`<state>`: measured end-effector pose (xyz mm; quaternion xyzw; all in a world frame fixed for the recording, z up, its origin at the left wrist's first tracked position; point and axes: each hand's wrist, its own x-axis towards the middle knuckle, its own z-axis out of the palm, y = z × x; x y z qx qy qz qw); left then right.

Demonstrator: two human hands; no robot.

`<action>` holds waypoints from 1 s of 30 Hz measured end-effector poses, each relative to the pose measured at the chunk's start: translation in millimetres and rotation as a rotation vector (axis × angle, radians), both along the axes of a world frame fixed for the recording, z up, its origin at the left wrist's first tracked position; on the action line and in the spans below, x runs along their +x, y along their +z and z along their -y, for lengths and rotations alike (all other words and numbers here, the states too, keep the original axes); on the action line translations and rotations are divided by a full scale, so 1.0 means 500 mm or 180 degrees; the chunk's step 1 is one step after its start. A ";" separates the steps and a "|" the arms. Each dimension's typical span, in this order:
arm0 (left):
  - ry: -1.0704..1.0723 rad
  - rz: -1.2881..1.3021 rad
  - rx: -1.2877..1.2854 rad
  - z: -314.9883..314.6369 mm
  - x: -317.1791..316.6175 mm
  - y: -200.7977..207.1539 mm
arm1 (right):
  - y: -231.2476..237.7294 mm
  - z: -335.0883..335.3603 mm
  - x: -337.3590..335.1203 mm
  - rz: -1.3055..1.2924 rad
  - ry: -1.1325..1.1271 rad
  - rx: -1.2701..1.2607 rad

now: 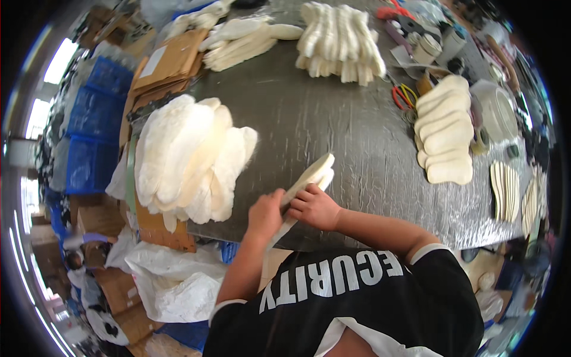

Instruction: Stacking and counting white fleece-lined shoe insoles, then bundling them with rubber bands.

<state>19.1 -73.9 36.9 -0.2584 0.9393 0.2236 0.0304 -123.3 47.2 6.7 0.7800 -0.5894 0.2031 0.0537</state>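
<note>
Close to the table's near edge, both my hands are closed on a cream insole (309, 174), its toe end pointing away and to the right. A second pale layer shows along its right side; whether it is another insole I cannot tell. My left hand (266, 215) grips the near left end, and my right hand (316, 208) pinches the right edge. From between them a narrow pale strip (279, 234) hangs down past the table edge. Left of my hands lies a big heap of fluffy white insoles (184, 160).
Fleecy insoles (339, 38) are stacked at the back. Overlapping insoles (443, 131) lie at right, near red-and-yellow-handled tools (404, 95) and a white tub (495, 110). Thin insoles (505, 191) stand farther right. Brown cardboard (169, 62), blue crates (95, 125) and a white plastic bag (178, 285) line the left.
</note>
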 end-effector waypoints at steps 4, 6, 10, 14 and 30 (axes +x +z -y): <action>0.0192 -0.0190 0.0391 -0.039 0.022 -0.012 | -0.016 -0.020 0.002 0.0270 -0.0060 0.0039; 0.0137 -0.0028 0.0381 -0.034 0.025 -0.001 | -0.017 -0.025 -0.004 0.0314 -0.0099 0.0151; 0.0303 0.0073 0.0536 -0.030 0.048 0.001 | -0.012 -0.014 0.004 0.0210 -0.0154 -0.0117; 0.0257 -0.0646 0.1319 -0.047 0.037 0.042 | -0.002 0.012 0.008 0.0145 -0.0059 -0.0322; 0.2473 -0.0071 0.0743 0.499 0.120 0.226 | 0.006 0.010 -0.003 -0.0078 0.0255 0.0302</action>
